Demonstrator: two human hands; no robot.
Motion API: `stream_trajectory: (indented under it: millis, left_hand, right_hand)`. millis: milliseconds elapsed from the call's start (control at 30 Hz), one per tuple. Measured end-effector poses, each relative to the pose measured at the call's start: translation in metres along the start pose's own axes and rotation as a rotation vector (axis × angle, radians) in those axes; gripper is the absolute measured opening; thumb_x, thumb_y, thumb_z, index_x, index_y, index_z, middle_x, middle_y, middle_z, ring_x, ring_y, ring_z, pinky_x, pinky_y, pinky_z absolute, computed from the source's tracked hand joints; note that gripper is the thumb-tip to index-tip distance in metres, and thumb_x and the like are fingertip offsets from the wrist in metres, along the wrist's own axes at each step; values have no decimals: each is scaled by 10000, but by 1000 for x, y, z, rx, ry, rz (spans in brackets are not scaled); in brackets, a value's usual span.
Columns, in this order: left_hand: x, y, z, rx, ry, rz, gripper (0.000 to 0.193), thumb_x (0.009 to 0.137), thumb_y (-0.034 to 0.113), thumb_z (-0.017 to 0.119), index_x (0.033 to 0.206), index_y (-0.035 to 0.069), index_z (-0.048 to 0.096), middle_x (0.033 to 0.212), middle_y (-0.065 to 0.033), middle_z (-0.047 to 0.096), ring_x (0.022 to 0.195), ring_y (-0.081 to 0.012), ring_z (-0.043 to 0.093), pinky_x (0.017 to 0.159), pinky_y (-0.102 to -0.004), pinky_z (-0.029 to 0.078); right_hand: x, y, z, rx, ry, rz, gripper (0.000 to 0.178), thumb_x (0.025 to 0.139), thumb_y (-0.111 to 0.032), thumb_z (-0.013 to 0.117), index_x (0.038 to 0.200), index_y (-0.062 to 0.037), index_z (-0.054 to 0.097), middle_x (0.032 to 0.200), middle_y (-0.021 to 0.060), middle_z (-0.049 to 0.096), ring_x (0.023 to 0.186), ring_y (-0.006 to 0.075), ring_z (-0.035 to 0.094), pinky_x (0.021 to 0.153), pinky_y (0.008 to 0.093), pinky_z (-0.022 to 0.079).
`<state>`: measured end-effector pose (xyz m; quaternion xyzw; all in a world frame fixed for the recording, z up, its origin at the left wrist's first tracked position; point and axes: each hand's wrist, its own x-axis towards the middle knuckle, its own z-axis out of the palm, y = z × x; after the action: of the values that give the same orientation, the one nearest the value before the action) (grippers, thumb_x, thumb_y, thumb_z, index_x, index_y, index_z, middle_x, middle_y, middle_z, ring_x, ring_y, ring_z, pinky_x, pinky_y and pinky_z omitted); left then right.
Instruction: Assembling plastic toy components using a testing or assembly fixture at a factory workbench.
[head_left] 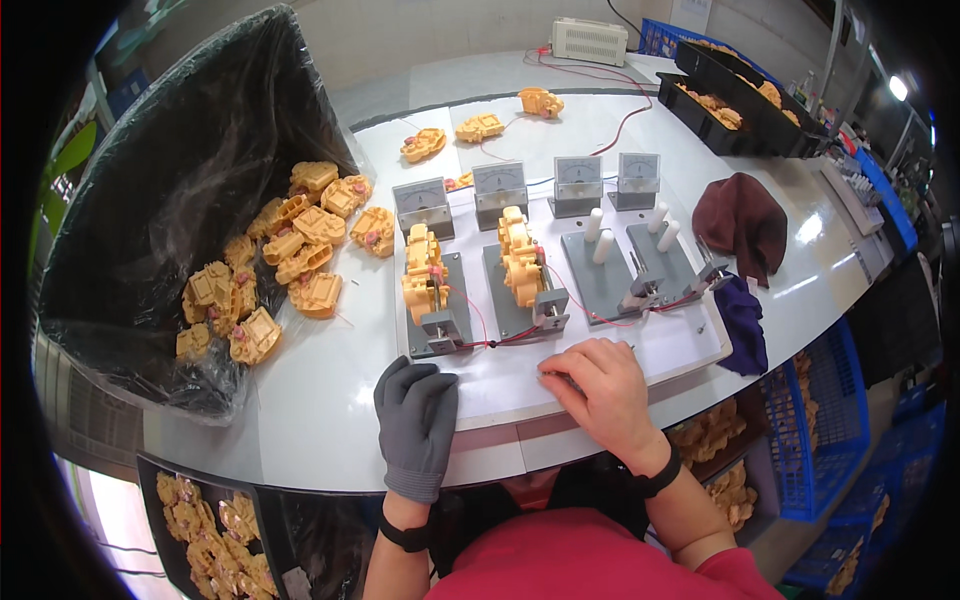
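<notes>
My left hand [416, 420], in a grey glove, rests at the front edge of the white board [500, 385] with its fingers loosely bent and apart, holding nothing visible. Bare, my right hand [605, 395] lies on the board's front, its fingers curled together; what they hold, if anything, is hidden. Just beyond my left hand stands a grey test fixture [455, 290] with a yellow plastic gearbox [420, 275] mounted on it. Beside it, a second fixture [497, 280] carries another yellow gearbox [519, 262]. Two further fixtures to the right show bare white pegs [604, 245].
Analog meters [500, 195] line the fixtures' far side, with red wires [575, 300] in front. A black-lined bin [140, 230] spills yellow gearboxes [305, 240] at left. Cloths [740, 225] lie right; black trays [705, 110] and a power supply [590, 42] stand behind.
</notes>
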<state>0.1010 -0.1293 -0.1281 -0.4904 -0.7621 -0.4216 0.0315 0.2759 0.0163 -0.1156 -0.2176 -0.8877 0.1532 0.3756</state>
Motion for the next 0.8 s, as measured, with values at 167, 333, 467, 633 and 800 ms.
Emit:
stream_trajectory:
  millis: [167,333,467,633,800]
  left_hand:
    - [0,-1,0,2,4,5,149,834,33,680,983,42,674,1121,-125,589,1206,-342,488,1006,-412,408]
    - [-1,-1,0,-49,7,-34,142,843,39,677,985,34,668,1140,-128,577,1218,-335,476,1009,-406,405]
    - [-1,-2,1,-110,-6,-77,143,836,61,694,977,48,679,1130,-118,588,1227,-341,468,1016,-416,396]
    - [-2,-3,2,-105,12,-81,149,824,75,710,972,69,691,1108,-105,606,1222,-352,476,1014,-428,398]
    - [-1,-1,1,-66,18,-56,148,829,68,702,976,60,687,1096,-113,606,1213,-354,484,1012,-425,400]
  right_hand:
    - [0,0,1,-7,-7,0,122,789,-152,745,882,-127,670,799,4,593,755,204,570,679,345,390]
    - [0,0,0,-11,-7,0,115,796,-168,743,879,-132,672,803,-3,598,763,197,580,683,344,400]
    - [0,1,1,-15,8,3,106,793,-164,745,865,-131,674,803,-3,606,758,198,583,683,344,405]
    - [0,0,0,-11,4,6,102,801,-168,739,869,-130,673,806,-2,606,762,198,584,683,344,405]
    - [1,0,0,-6,-3,6,99,813,-170,729,877,-128,667,808,-1,601,770,199,581,683,346,400]
